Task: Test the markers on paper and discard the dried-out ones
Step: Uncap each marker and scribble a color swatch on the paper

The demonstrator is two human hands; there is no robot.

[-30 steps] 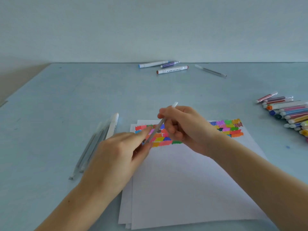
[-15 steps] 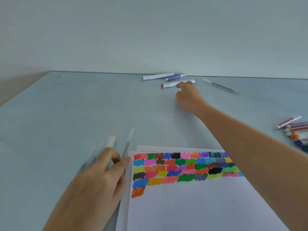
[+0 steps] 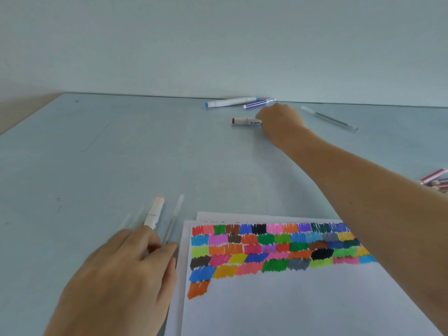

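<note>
Right hand (image 3: pixel 278 122) far out on the table (image 3: pixel 121 154), covering one end of the red-capped marker (image 3: pixel 244 121); grip hidden, cannot tell. Left hand (image 3: pixel 126 270) blurred, fingers relaxed, touching an orange-tipped marker (image 3: pixel 154 214) and a clear pen (image 3: pixel 173 220) beside the swatched paper (image 3: pixel 278 299). Forearm across the paper's corner. Marker pile (image 3: pixel 436 180) cut off at right.

Single head-worn wide-angle view, looking forward and down across a pale blue table (image 3: pixel 101 166) toward the wall (image 3: pixel 218 44) at its far edge. Very near at the bottom, where the left hand (image 3: pixel 121 282) and paper (image 3: pixel 291 306) fill the frame; farther off at the top, where the right hand (image 3: pixel 278 122) reaches among markers (image 3: pixel 230 102). Straight edges bowed by the lens; no second view to overlap.
</note>
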